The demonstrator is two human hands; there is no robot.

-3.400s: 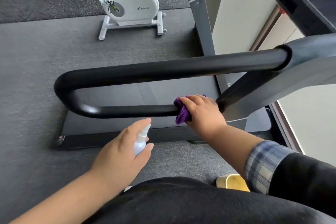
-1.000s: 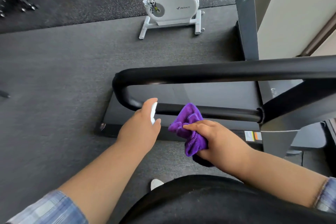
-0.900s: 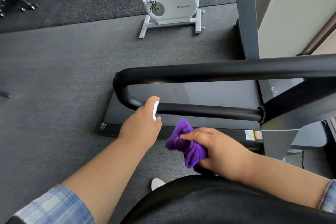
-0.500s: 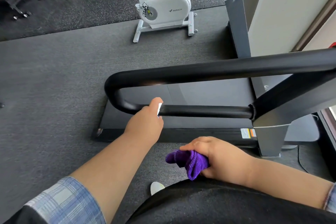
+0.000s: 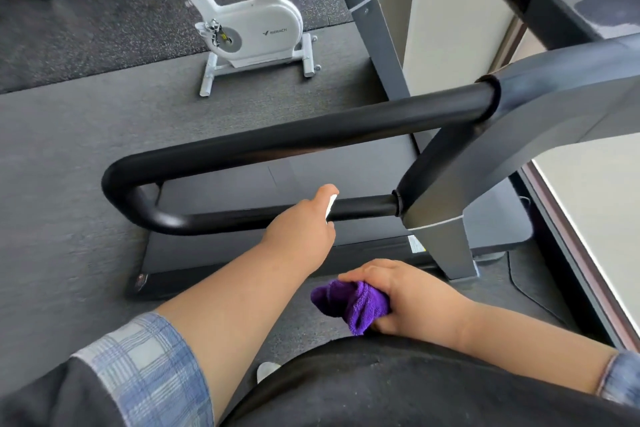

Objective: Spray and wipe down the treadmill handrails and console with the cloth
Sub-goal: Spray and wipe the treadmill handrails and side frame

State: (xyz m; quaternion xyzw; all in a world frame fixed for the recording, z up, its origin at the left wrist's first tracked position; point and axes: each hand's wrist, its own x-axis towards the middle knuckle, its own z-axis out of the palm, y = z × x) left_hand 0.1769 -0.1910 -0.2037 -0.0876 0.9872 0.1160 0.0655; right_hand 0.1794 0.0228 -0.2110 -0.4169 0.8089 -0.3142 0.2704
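— While your left hand grips the spray bottle at the lower handrail, where's the cloth?
— Bunched in your right hand, low. Mist could miss the rail.

Floor: dark grey mat, soft-looking.
Bike: white exercise bike stands far back.
Wall: pale wall on the right.
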